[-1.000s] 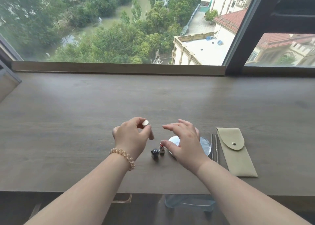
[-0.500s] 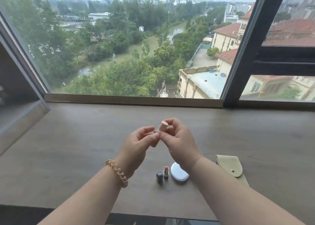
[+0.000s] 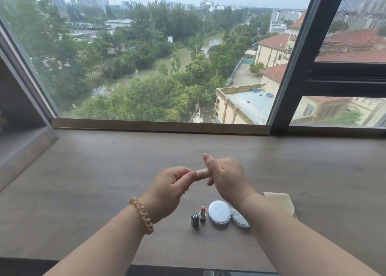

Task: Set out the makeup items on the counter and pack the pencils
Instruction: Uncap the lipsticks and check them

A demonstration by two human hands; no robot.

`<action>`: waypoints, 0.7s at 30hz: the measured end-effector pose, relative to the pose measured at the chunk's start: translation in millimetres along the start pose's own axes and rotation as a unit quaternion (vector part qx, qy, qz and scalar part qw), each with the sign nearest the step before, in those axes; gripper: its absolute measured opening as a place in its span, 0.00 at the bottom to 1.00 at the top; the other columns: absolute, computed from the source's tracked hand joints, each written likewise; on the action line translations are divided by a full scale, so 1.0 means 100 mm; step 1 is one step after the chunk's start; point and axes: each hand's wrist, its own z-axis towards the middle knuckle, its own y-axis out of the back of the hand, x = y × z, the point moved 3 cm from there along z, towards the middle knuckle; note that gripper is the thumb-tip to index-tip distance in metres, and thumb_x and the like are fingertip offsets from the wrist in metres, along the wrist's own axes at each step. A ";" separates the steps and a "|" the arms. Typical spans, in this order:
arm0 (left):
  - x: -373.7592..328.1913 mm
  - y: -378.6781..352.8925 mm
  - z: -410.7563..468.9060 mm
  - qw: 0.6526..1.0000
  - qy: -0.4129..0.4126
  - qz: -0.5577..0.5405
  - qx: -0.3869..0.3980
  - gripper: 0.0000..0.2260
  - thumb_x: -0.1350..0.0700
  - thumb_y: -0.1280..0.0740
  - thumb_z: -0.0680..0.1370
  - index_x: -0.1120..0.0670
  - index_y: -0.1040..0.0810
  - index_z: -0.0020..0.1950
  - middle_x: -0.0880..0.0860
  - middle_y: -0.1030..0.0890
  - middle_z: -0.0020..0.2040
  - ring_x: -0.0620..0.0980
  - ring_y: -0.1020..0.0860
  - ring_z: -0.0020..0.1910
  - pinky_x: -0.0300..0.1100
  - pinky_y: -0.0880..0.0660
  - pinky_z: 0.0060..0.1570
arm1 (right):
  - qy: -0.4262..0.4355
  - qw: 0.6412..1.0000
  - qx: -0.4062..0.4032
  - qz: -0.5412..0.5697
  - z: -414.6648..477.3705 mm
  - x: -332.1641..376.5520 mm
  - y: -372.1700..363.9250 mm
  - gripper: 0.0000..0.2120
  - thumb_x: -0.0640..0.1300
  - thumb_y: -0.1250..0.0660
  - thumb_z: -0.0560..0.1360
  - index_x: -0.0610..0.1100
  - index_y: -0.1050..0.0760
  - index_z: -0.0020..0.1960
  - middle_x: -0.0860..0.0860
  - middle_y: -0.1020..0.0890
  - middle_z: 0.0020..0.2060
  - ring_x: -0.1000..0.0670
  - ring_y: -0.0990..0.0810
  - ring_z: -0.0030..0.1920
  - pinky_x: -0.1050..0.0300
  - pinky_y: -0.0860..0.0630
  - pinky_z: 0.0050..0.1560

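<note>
1. Counter [image 3: 83, 192]: grey-brown wood-look surface below a wide window [image 3: 158, 56]; bare apart from the items listed here.
2. Left hand [image 3: 167, 192]: raised above the counter, fingers pinched on one end of a small beige tube [image 3: 202, 173]; coiled band [image 3: 142, 215] on the wrist.
3. Right hand [image 3: 226, 177]: raised opposite, fingers wrapped round the other end of the same tube, one fingertip lifted clear. Both hands closed on the one item.
4. Beige tube: held level between the two hands, well above the counter; kind of product not legible. Whether cap and body have started to part cannot be told.
5. Lipstick [image 3: 202, 213]: upright on the counter, uncapped, red bullet showing.
6. Dark cap [image 3: 194, 219]: upright, just beside the lipstick on its left.
7. Round white compact [image 3: 219, 213]: flat, just right of the lipstick; a clear round lid [image 3: 240, 220] beside it, partly under the right forearm.
8. Beige pouch [image 3: 281, 201]: at the right, mostly hidden by the right forearm.
9. Pencils: not visible; position unknown.
10. Step in hand, as judged: setting-out stage, tube probably being opened for display like the lipstick.
11. Next move, as judged: opposing twist or pull, then both parts stood left of the dark cap; pencil packing not yet begun.
</note>
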 end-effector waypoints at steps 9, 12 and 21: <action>0.13 -0.15 -0.05 0.982 0.060 -0.174 0.041 0.19 0.45 0.41 0.76 0.55 0.15 0.47 0.55 0.29 0.33 0.44 0.30 0.32 0.36 0.34 0.39 | 0.265 0.943 -0.070 -0.190 -0.03 -0.02 0.04 0.30 0.64 0.58 0.77 0.46 0.33 0.29 0.55 0.32 0.25 0.51 0.32 0.34 0.49 0.31 0.49; 0.14 -0.07 0.02 0.991 0.072 -0.111 0.015 0.18 0.44 0.40 0.75 0.53 0.17 0.36 0.56 0.29 0.32 0.51 0.30 0.38 0.40 0.37 0.39 | 0.163 0.938 0.043 -0.302 0.06 -0.12 0.06 0.39 0.72 0.68 0.70 0.48 0.27 0.34 0.55 0.24 0.32 0.51 0.26 0.45 0.49 0.39 0.61; 0.22 0.06 0.08 0.996 0.087 0.030 -0.005 0.16 0.48 0.37 0.78 0.58 0.19 0.40 0.48 0.32 0.27 0.42 0.36 0.24 0.33 0.38 0.25 | 0.043 0.986 0.124 -0.104 0.11 -0.25 -0.08 0.13 0.58 0.38 0.75 0.51 0.27 0.37 0.57 0.23 0.34 0.51 0.24 0.41 0.53 0.30 0.46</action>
